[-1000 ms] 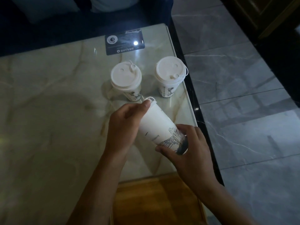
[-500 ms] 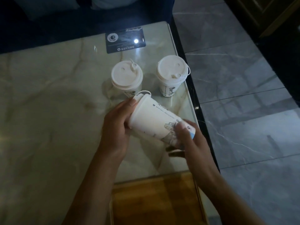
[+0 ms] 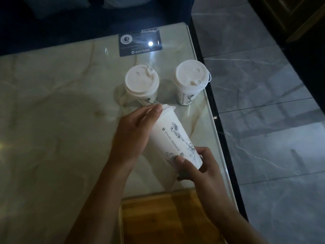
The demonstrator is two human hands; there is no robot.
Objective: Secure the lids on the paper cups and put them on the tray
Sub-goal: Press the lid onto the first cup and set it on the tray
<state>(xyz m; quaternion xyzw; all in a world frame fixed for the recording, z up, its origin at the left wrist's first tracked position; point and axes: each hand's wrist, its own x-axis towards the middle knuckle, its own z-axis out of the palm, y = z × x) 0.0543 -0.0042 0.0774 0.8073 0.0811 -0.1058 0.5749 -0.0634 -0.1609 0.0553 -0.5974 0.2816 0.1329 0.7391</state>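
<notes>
- While dim light is being reflected off its glossy surface, the marble table [image 3: 52,120] is being seen filling most of the view, with a grey tiled floor [image 3: 263,103] being shown along its right side.
- At the near edge of the table, a wooden tray [image 3: 167,217] is being seen, partly covered by both forearms.
- Above the table, between the tray and the two standing cups, a tall paper cup [image 3: 173,138] is being held tilted, its lidded top pointing far-left and its base near-right.
- The upper end of that cup is being gripped by the left hand [image 3: 133,134], whose fingers are being curled over the lid [image 3: 167,109] at the rim.
- The base of the cup is being gripped by the right hand [image 3: 198,168], with thumb and fingers being wrapped around its lower end.
- Farther back, a lidded cup [image 3: 142,83] is being seen standing upright just beyond the left fingertips.
- To its right, near the table edge, a second lidded cup [image 3: 191,78] is being seen standing upright, apart from the first.
- At the far edge, a dark card [image 3: 139,43] is being seen lying flat.
</notes>
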